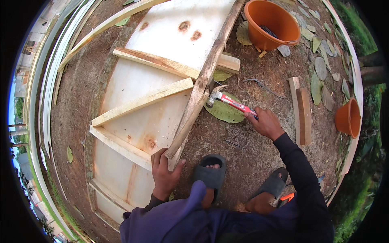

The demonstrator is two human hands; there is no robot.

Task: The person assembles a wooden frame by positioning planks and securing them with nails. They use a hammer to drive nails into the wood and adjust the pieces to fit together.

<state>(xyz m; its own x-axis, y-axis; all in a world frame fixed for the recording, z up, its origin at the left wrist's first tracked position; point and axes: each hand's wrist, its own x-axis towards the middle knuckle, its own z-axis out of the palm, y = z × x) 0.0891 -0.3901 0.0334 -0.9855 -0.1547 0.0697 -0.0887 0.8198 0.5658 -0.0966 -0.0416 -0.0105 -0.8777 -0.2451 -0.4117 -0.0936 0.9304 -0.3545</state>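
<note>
My right hand [267, 123] is wrapped round the handle of a claw hammer [235, 104] with a red and white grip. The hammer's head is close against the side of a long rough wooden beam [210, 67]; whether it touches, I cannot tell. At the beam's near end, my left hand [165, 175] rests with its fingers against the wood and its thumb apart. Under the beam lies a pale plywood panel [137, 83] with crosswise battens. One loose-looking batten [142, 102] slants over the panel and reaches toward the beam.
An orange bucket [269, 24] holding dark nail-like pieces stands at the far right, a smaller orange pot [347, 118] nearer. Two short wood offcuts [300, 111] lie on the soil. Large leaves [320, 68] are scattered about. An orange-handled tool [287, 197] lies beside my sandalled foot.
</note>
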